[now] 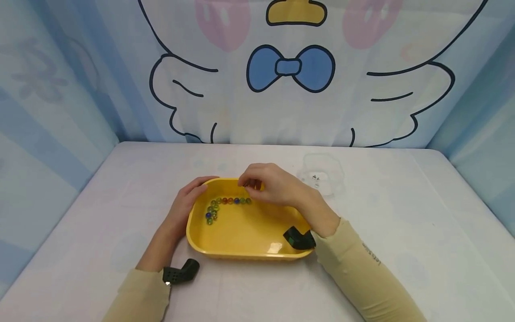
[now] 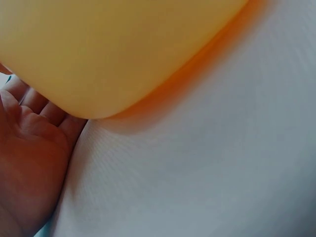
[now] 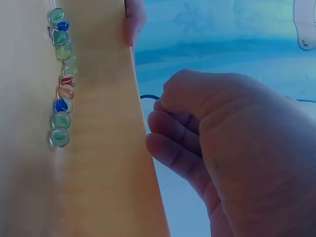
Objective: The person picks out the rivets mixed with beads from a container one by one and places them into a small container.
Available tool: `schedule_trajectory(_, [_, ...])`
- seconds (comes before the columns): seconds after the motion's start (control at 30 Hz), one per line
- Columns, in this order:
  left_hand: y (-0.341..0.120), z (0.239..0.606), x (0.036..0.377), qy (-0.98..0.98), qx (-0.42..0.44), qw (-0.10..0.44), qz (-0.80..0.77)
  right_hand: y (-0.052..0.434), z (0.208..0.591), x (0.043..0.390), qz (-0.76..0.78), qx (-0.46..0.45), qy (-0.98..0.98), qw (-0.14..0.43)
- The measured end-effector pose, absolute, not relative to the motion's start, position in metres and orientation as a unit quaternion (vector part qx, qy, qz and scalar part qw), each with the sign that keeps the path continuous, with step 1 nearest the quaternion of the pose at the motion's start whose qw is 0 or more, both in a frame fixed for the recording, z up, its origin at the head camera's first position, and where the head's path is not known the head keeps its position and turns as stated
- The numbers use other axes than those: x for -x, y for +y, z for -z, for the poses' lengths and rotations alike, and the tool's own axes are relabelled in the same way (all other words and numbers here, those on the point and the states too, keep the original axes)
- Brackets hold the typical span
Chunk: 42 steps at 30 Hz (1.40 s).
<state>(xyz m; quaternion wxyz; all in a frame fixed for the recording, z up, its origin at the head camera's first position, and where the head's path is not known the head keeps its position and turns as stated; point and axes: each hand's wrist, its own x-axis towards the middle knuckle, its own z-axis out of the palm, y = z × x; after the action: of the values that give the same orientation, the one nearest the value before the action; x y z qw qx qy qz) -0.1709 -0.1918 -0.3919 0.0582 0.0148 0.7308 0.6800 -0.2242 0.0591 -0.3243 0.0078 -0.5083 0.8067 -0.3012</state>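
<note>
A yellow tray [image 1: 241, 237] holds several glass marbles [image 1: 230, 201] in an L-shaped line: one row along the far side, a doubled column down the left. At the tray's far left corner, my left hand [image 1: 183, 205] grips the rim, thumb over the edge and fingers along the outer wall. In the left wrist view its palm [image 2: 34, 148] lies beside the tray's underside. My right hand [image 1: 277, 185] hovers over the far rim, close to the right end of the marble row, with curled fingers [image 3: 170, 148] and thumb drawn together; no marble shows between them.
A clear plastic container [image 1: 322, 167] with a few small things in it stands on the white table [image 1: 382, 223], behind my right forearm. Black wrist cameras [image 1: 183, 271] sit on both sleeves. Printed curtains [image 1: 289, 116] rise behind the table and at both sides.
</note>
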Motion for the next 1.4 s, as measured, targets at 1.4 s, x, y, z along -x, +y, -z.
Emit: schedule_trajectory(1.4, [-0.192,0.39,0.17,0.726,-0.016,0.065,-0.684,0.114,0.297,0.233,0.387,0.404,0.824,-0.086])
